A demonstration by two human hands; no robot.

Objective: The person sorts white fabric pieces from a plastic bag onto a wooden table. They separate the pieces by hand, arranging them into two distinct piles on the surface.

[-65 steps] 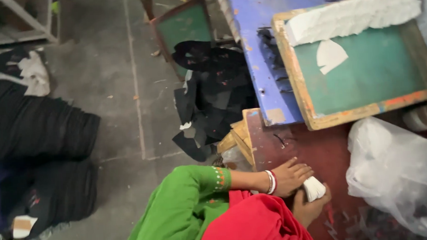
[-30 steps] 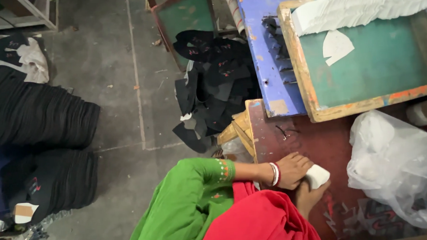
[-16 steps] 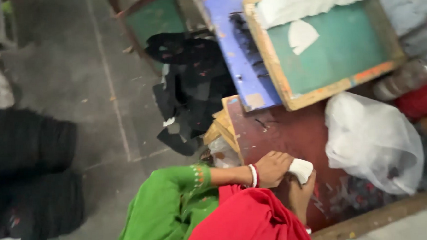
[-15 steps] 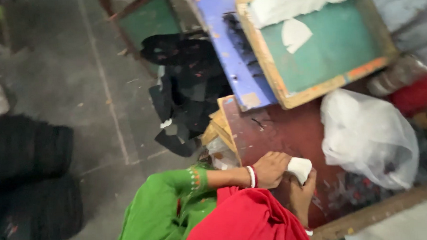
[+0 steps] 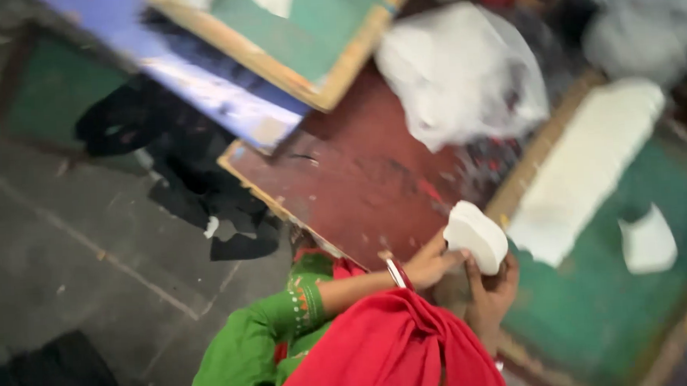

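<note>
Both my hands hold a small white folded pad (image 5: 477, 236) just above the near edge of a dark red board (image 5: 358, 177). My left hand (image 5: 428, 264), with a white bangle and a green sleeve, grips the pad's left side. My right hand (image 5: 492, 291) cups it from below, its wrist hidden under a red cloth (image 5: 389, 353). The frame is blurred by motion.
A wood-framed green screen (image 5: 306, 32) lies on a blue board (image 5: 199, 76) beyond the red board. A white plastic bag (image 5: 462, 72) sits at the back. Another green screen (image 5: 619, 304) at right carries a white cloth strip (image 5: 582, 182). Black garments (image 5: 180, 169) lie on the grey floor.
The view has swung right and tilted, bringing a second green screen into sight. The white pad has risen from the red board, still between both hands.
</note>
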